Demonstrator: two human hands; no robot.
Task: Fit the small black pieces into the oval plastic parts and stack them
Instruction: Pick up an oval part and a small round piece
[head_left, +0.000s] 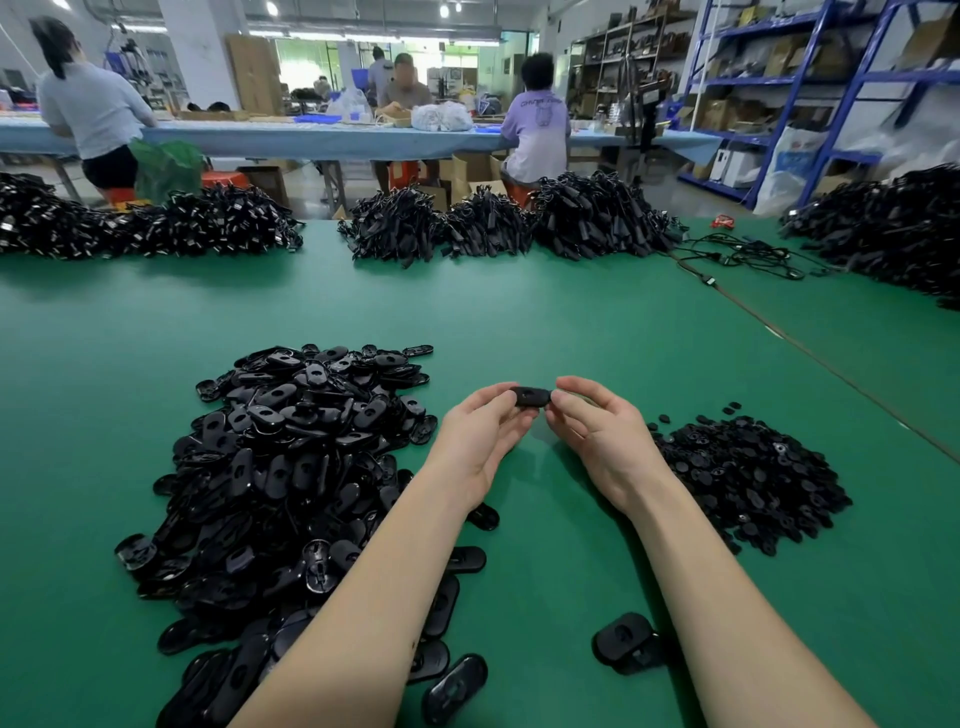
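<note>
From the head view, the left hand (480, 434) and right hand (602, 434) pinch one oval part (531, 396) by its ends above the green table (571, 322) — long axis running hand to hand. The small black pieces (748, 473) lie heaped just right of the right hand, the nearer one — likely its next reach.

Both bare forearms reach up from the bottom edge toward the middle of the frame, converging. The left hand (480, 441) and right hand (597, 436) meet just above centre, palms turned inward, fingers curled, each pinching one end of a small oval plastic part (531, 396).
</note>
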